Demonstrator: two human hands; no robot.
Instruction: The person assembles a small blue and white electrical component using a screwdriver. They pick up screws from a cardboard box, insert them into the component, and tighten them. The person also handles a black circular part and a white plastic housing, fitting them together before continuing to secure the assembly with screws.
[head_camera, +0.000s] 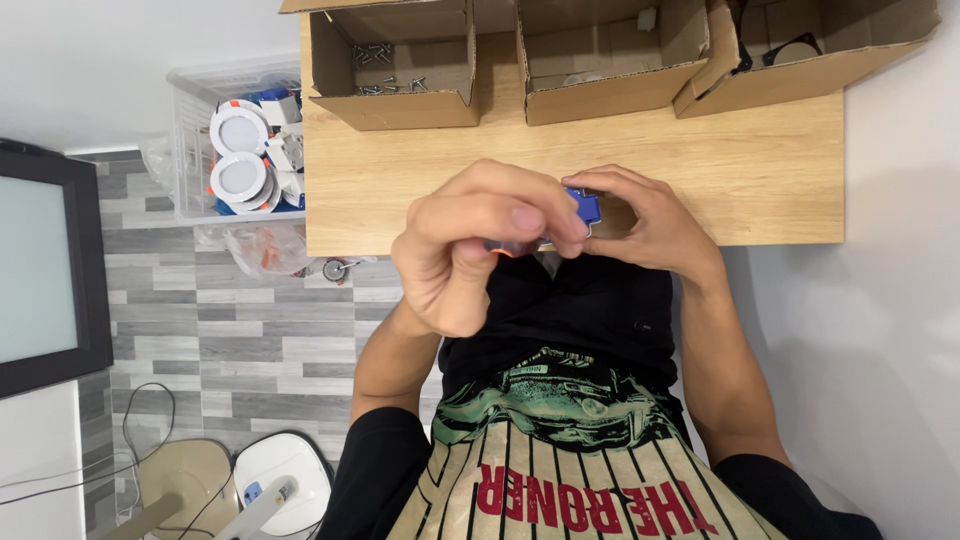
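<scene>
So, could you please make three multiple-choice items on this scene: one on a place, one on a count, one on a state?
1. Where do the screws lie?
A. in the left cardboard box
B. on the floor
C. in the clear bin

2. How many open cardboard boxes stand on the wooden table?
A. two
B. three
C. five

3. How is the small blue part right now?
A. lying on the table
B. dropped in a box
C. held between the left hand and the right hand

Answers:
1 A, the screws are scattered on that box's bottom.
2 B, three boxes line the far edge.
3 C, fingers of both hands close around it above the near edge.
</scene>
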